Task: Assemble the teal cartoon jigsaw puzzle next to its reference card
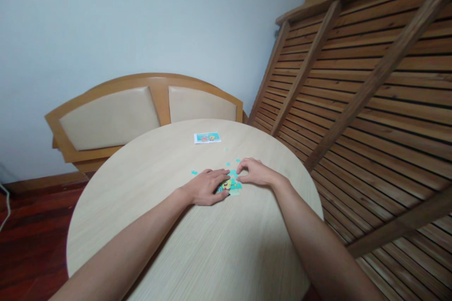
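Note:
A small teal jigsaw puzzle (230, 185) with a yellow cartoon figure lies near the middle of a round pale wooden table (197, 244). My left hand (206, 186) rests flat on the puzzle's left part, fingers stretched out over it. My right hand (254, 171) is curled at the puzzle's upper right edge, fingertips pinched together on what looks like a puzzle piece too small to make out. Several loose teal pieces (194, 172) lie scattered just beyond the hands.
A small picture card (207, 138) lies farther back on the table. A wooden bench with beige padded backrests (113, 117) stands behind the table against a pale wall. A slatted wooden frame (370, 103) leans at the right. Dark red floor at left.

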Demonstrator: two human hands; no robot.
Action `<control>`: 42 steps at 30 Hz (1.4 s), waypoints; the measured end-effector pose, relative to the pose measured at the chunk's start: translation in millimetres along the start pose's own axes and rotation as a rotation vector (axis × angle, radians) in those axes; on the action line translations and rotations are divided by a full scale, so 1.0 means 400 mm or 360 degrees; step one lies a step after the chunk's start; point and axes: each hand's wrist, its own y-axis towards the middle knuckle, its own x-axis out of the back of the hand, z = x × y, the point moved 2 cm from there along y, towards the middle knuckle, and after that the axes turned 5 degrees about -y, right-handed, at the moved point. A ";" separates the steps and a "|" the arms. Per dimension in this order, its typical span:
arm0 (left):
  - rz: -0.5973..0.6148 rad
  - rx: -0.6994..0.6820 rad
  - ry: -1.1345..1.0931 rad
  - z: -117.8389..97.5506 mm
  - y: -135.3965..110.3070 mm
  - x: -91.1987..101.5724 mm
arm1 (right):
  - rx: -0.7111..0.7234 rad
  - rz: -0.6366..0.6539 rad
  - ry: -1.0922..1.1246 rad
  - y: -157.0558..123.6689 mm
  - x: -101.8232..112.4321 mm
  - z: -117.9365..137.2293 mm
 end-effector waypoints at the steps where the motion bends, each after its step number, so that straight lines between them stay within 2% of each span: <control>1: 0.0002 0.0001 0.0004 0.000 0.000 0.000 | 0.0002 -0.0005 -0.0002 0.000 0.000 -0.001; 8: 0.0007 -0.0001 0.0008 -0.006 -0.001 0.006 | 0.0117 -0.0054 0.0100 0.006 -0.008 -0.014; 21: -0.0027 -0.0064 0.0014 -0.001 -0.007 0.007 | 0.0255 0.0034 0.0314 0.010 -0.014 -0.010; 29: -0.0015 -0.0060 0.0019 0.002 -0.009 0.002 | 0.0246 0.0081 0.0304 0.008 -0.007 -0.002; 32: -0.0048 -0.0054 -0.0009 0.007 -0.009 0.015 | 0.0248 0.0130 0.0336 0.007 -0.006 -0.003; 35: -0.0091 0.0001 -0.0023 0.028 -0.021 0.044 | 0.0181 0.0121 0.0380 0.006 -0.004 -0.018; 38: -0.0131 0.0127 0.0030 0.072 -0.050 0.081 | 0.0025 -0.0084 0.0313 0.005 0.000 -0.056; 42: -0.0183 0.0497 0.0006 0.147 -0.102 0.118 | -0.0200 -0.0291 0.0074 0.007 -0.005 -0.112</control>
